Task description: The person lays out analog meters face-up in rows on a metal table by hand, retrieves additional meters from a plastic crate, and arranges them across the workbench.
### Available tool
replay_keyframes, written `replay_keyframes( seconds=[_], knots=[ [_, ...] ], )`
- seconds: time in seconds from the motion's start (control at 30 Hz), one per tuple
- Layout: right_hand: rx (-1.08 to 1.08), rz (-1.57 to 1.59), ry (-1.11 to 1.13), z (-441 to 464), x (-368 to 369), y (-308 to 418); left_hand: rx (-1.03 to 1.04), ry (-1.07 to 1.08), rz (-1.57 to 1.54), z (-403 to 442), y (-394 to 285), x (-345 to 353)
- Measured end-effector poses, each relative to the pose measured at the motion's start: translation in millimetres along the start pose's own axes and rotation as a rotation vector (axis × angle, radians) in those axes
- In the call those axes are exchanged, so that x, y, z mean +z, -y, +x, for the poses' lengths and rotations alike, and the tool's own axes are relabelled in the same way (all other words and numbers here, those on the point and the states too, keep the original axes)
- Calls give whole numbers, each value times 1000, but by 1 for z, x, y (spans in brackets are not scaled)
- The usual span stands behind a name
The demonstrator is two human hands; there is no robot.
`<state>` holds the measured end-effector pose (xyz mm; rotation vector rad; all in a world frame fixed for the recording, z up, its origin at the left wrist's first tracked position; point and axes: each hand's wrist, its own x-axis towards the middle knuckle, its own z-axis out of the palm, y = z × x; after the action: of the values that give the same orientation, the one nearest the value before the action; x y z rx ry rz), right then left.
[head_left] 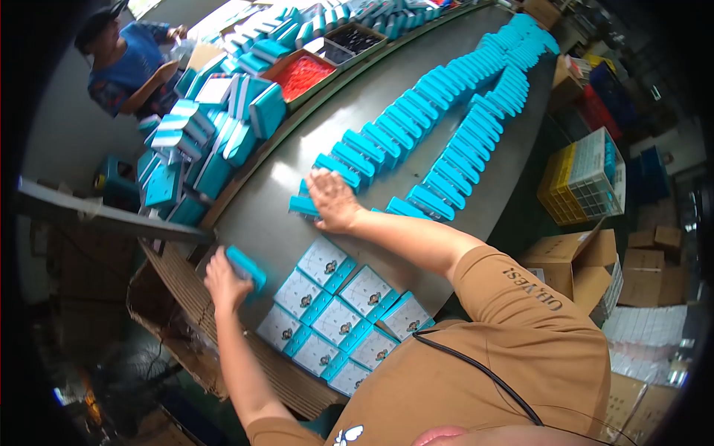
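Observation:
My left hand [227, 281] grips a small turquoise box [246, 269], slightly blurred, above the left edge of the grey table [286, 249]. At the near end of a long row of upright turquoise boxes [360, 152], my right hand [332, 199] has its fingers and thumb around the end boxes [303, 206]. Between my arms, several boxes with white printed faces [322, 262] lie flat in a block. A second row of upright turquoise boxes [452, 172] runs along the right side of the table.
A co-worker [134, 63] is at the upper left, behind a heap of turquoise boxes [212, 134]. Red pieces fill a tray [301, 76]; another tray [355, 41] holds dark pieces. Corrugated cardboard [279, 372] lines the near left edge. Crates [587, 175] and an open carton [569, 260] are at right.

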<state>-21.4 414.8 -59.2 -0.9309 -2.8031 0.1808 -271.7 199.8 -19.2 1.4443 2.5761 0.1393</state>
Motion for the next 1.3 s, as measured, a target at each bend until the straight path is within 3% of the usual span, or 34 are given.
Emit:
replay_keyframes(
  seconds=[0.1,0.23,0.3,0.43,0.5,0.53,0.57,0.67,0.7,0.77,0.9,0.93,1.03,1.07,1.13,1.17,1.23,1.3],
  knots=[
    [-6,79,107,16,-15,7,-47,302,129,-24,24,9],
    [105,475,-135,48,6,40,-201,316,14,-39,21,28],
    [198,932,20,53,5,73,-290,318,-93,-41,16,32],
    [398,1122,349,44,50,134,-249,240,-178,-34,42,62],
    [547,1150,388,39,78,145,-233,247,-177,-35,46,65],
    [493,1135,395,39,80,138,-237,237,-205,-39,42,60],
    [443,1123,399,38,80,126,-215,218,-233,-40,46,64],
    [499,1288,120,43,89,75,-228,226,-261,-43,35,51],
    [523,1238,-34,38,67,62,-226,219,-277,-43,35,52],
    [571,1096,-28,38,80,30,-266,235,-261,-41,31,51],
    [402,656,281,19,75,43,-288,263,-285,-38,29,46],
    [292,366,360,15,64,56,-281,271,-286,-37,33,46],
    [99,222,157,0,34,53,-289,272,-83,-40,18,24],
    [-30,293,-51,0,35,32,-290,269,17,-39,8,16],
    [-142,387,-326,12,-9,-13,-71,-4,-100,-24,-6,24],
    [-45,418,-392,17,-34,-32,31,-140,-162,-16,-14,28],
    [194,-27,-436,26,-16,-84,207,-199,-306,18,-60,31],
    [377,-83,-77,28,5,-118,300,-155,-419,51,-113,56]
  ],
)
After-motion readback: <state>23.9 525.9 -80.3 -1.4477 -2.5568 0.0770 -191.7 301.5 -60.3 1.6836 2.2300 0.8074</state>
